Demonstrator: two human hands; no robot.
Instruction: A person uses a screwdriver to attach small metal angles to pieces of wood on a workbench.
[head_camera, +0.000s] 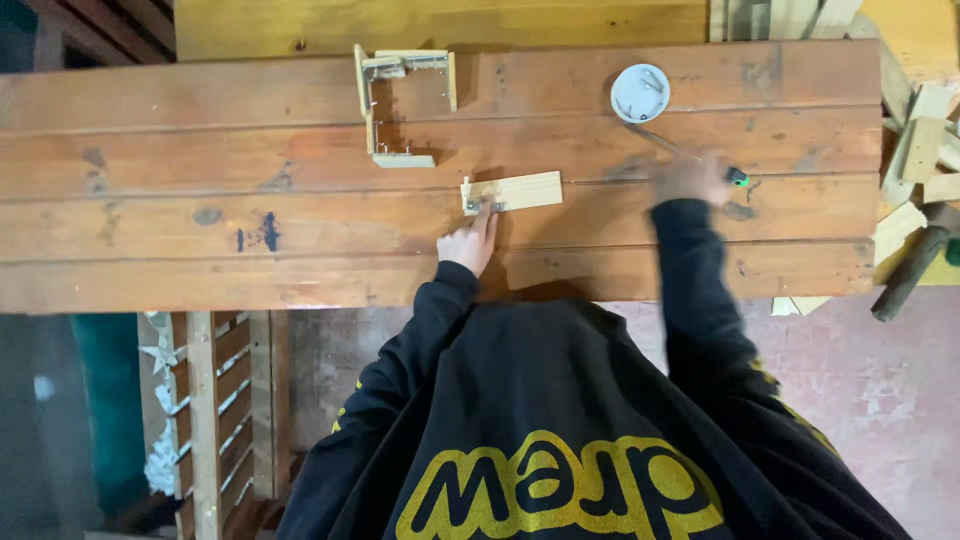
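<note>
On workbench (150, 200), left hand (468, 245) touches wood block (515, 191).

Both arms reach away from the body toward the far side, each in a long black sleeve. The left arm is bent at the elbow and angles up toward the middle of the scene. Its left hand (468, 245) lies palm down, knuckles up, with the fingers (486, 222) stretched forward and close together — the fingertips pressed down rather than curled around anything. The right arm extends straighter and farther, out to the right. The right hand (690, 180) is blurred; it looks closed in a loose fist, back of the hand up, wrist roughly in line with the forearm — its fingers cannot be told apart.
</note>
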